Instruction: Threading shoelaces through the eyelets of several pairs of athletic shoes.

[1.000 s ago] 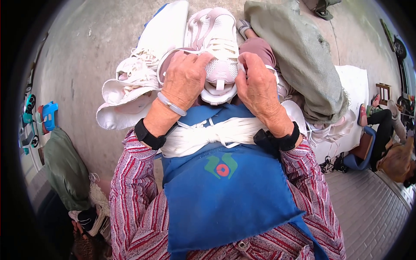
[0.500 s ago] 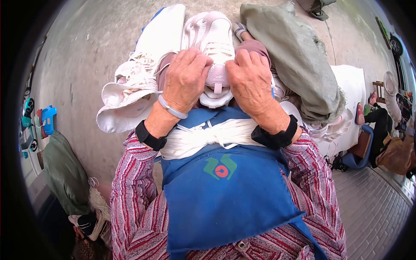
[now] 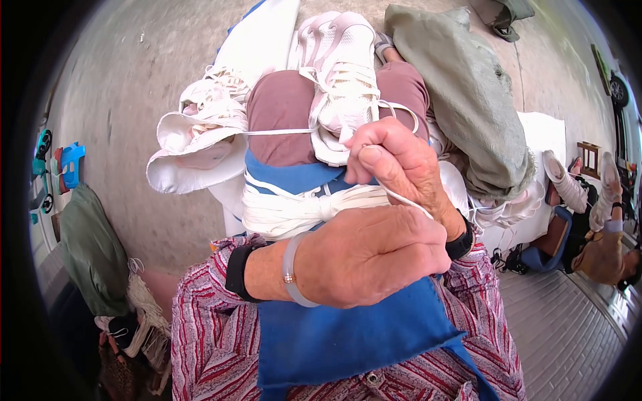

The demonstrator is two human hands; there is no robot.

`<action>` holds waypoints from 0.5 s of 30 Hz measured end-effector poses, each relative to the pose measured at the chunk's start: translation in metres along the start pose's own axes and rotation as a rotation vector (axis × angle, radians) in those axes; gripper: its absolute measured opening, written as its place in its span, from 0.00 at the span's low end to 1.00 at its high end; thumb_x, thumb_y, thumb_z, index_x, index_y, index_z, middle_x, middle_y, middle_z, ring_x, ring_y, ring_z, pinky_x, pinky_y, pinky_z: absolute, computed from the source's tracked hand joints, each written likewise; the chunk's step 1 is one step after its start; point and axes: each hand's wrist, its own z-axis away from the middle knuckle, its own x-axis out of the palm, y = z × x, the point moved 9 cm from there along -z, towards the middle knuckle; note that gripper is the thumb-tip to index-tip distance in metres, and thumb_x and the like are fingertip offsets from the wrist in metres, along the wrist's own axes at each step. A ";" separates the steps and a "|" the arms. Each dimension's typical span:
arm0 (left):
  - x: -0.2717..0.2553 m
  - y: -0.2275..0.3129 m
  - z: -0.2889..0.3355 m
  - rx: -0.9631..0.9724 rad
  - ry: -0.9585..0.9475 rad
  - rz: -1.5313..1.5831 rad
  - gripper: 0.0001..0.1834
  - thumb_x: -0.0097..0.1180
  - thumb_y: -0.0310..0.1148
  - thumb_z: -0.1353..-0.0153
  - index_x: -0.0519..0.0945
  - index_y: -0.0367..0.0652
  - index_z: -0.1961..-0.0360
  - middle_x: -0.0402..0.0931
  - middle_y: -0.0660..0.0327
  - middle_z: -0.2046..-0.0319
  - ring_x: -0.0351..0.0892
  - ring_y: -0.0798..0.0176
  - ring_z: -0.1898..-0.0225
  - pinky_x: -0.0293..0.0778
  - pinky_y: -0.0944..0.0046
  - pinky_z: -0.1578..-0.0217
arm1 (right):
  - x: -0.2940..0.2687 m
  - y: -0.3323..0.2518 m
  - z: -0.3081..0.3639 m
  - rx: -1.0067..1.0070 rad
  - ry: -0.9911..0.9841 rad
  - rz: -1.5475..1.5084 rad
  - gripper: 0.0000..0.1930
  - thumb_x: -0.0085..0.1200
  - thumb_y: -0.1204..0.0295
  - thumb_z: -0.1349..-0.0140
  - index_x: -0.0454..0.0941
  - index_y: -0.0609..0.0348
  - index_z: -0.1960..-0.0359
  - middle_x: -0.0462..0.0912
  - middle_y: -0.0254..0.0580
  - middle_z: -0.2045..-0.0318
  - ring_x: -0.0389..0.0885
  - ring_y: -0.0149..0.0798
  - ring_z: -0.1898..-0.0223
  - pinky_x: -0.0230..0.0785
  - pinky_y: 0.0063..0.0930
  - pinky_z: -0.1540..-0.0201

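Leftward of the grip, grey concrete (image 3: pixel 167 100) was exposed; rightward, brick paving (image 3: pixel 555 314) was set. Just ahead, a white, pink-trimmed shoe (image 3: pixel 354 60) was supported at the knees (image 3: pixel 281 110). White lace (image 3: pixel 408 199) was pinched by the right hand (image 3: pixel 404 160); the left hand (image 3: pixel 371 257) was curled, its hold indeterminable.
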 end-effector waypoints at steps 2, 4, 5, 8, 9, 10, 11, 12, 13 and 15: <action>-0.001 -0.008 -0.002 -0.041 0.005 0.021 0.14 0.61 0.18 0.48 0.78 0.39 0.60 0.77 0.56 0.62 0.80 0.57 0.63 0.78 0.62 0.66 | -0.016 0.002 -0.001 -0.061 0.114 0.183 0.07 0.48 0.70 0.31 0.75 0.61 0.62 0.76 0.33 0.72 0.76 0.28 0.71 0.69 0.23 0.66; -0.004 -0.042 0.014 -0.357 -0.047 0.227 0.16 0.62 0.17 0.49 0.76 0.39 0.59 0.77 0.56 0.62 0.79 0.60 0.63 0.77 0.63 0.67 | -0.030 0.000 0.006 -0.036 0.079 0.035 0.07 0.48 0.70 0.32 0.75 0.61 0.61 0.75 0.34 0.74 0.76 0.29 0.74 0.68 0.24 0.69; -0.005 -0.061 0.033 -0.649 -0.087 0.364 0.10 0.58 0.26 0.40 0.75 0.38 0.58 0.78 0.56 0.61 0.79 0.64 0.62 0.76 0.64 0.63 | -0.033 -0.001 0.009 -0.010 0.044 -0.109 0.08 0.49 0.70 0.32 0.75 0.61 0.60 0.75 0.34 0.76 0.76 0.31 0.76 0.68 0.25 0.72; -0.024 -0.121 0.083 -0.988 0.257 0.705 0.15 0.49 0.36 0.32 0.75 0.33 0.55 0.80 0.56 0.63 0.80 0.61 0.61 0.75 0.65 0.56 | 0.003 -0.033 0.004 -0.249 -0.041 0.226 0.07 0.47 0.73 0.32 0.74 0.64 0.64 0.72 0.36 0.78 0.75 0.33 0.75 0.65 0.28 0.72; -0.023 -0.128 0.080 -0.993 0.258 0.704 0.15 0.49 0.36 0.32 0.75 0.33 0.55 0.80 0.56 0.63 0.80 0.61 0.61 0.75 0.65 0.56 | 0.020 -0.030 0.003 -0.272 -0.125 0.299 0.06 0.48 0.73 0.33 0.74 0.62 0.64 0.73 0.38 0.78 0.76 0.38 0.76 0.66 0.30 0.72; -0.017 -0.141 0.081 -1.096 0.309 0.824 0.18 0.46 0.40 0.30 0.75 0.33 0.53 0.80 0.56 0.62 0.80 0.61 0.61 0.75 0.65 0.56 | 0.036 -0.023 0.002 -0.296 -0.205 0.379 0.04 0.49 0.74 0.35 0.75 0.61 0.63 0.74 0.41 0.77 0.77 0.43 0.76 0.68 0.32 0.72; -0.009 -0.152 0.082 -1.200 0.361 0.945 0.21 0.43 0.43 0.28 0.75 0.32 0.51 0.80 0.56 0.61 0.79 0.61 0.60 0.75 0.65 0.55 | 0.045 -0.018 0.001 -0.294 -0.201 0.382 0.04 0.49 0.74 0.35 0.75 0.61 0.63 0.74 0.41 0.77 0.77 0.43 0.76 0.68 0.32 0.72; -0.005 -0.161 0.074 -1.203 0.350 0.947 0.21 0.43 0.43 0.28 0.75 0.32 0.51 0.80 0.56 0.61 0.79 0.61 0.60 0.75 0.65 0.55 | 0.061 -0.009 0.003 -0.284 -0.269 0.430 0.03 0.50 0.74 0.36 0.75 0.59 0.64 0.75 0.42 0.76 0.76 0.46 0.75 0.69 0.33 0.71; 0.001 -0.168 0.068 -1.210 0.412 1.054 0.21 0.44 0.42 0.28 0.75 0.32 0.52 0.80 0.56 0.62 0.80 0.63 0.61 0.76 0.65 0.56 | 0.075 0.000 0.006 -0.274 -0.345 0.475 0.03 0.51 0.75 0.37 0.76 0.58 0.64 0.76 0.43 0.76 0.76 0.49 0.74 0.70 0.35 0.71; 0.004 -0.178 0.067 -1.164 0.477 1.184 0.20 0.47 0.42 0.30 0.74 0.32 0.51 0.76 0.62 0.73 0.78 0.68 0.69 0.78 0.65 0.61 | 0.074 0.001 0.008 -0.345 -0.298 0.449 0.03 0.53 0.74 0.39 0.73 0.60 0.67 0.75 0.46 0.77 0.75 0.52 0.77 0.67 0.39 0.74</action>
